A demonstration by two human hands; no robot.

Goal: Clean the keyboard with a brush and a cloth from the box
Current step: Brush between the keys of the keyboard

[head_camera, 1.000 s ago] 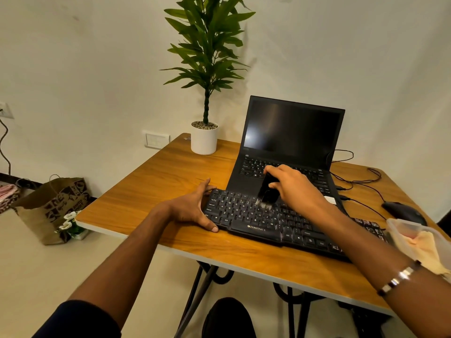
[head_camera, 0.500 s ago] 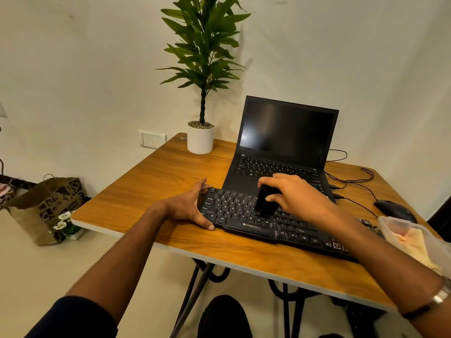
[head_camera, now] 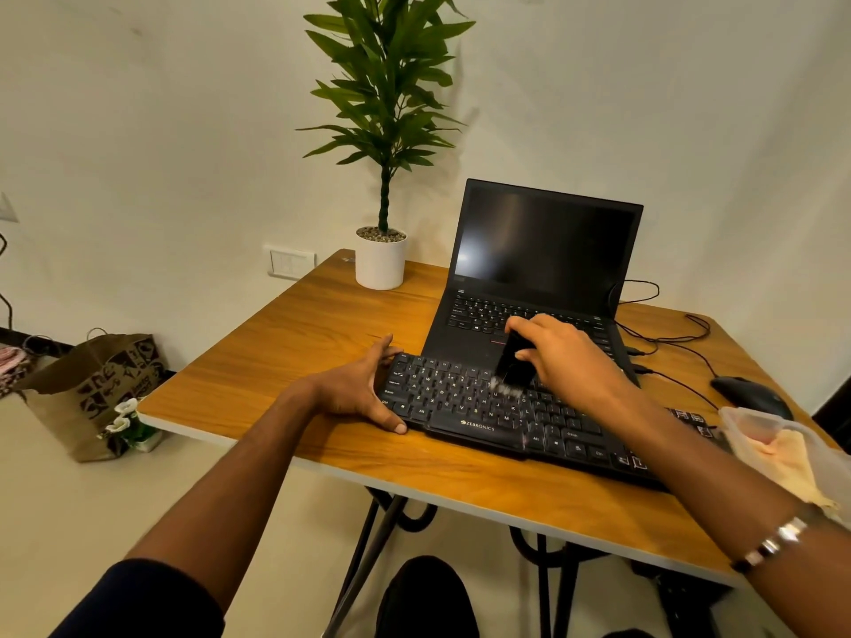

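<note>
Midway along the black plastic keyboard [head_camera: 488, 407], lying crosswise on the wooden table [head_camera: 285, 361], the right hand [head_camera: 568, 356] grips a black brush [head_camera: 511, 361]; the left hand [head_camera: 357, 389], fingers spread, steadies its near end.

The bristles of the brush [head_camera: 512, 367] are a motion blur over the keyboard [head_camera: 465, 398], whose right end hides under the right forearm. At three o'clock, the frame edge cuts off the box [head_camera: 755, 419] and cloth [head_camera: 794, 462].
</note>
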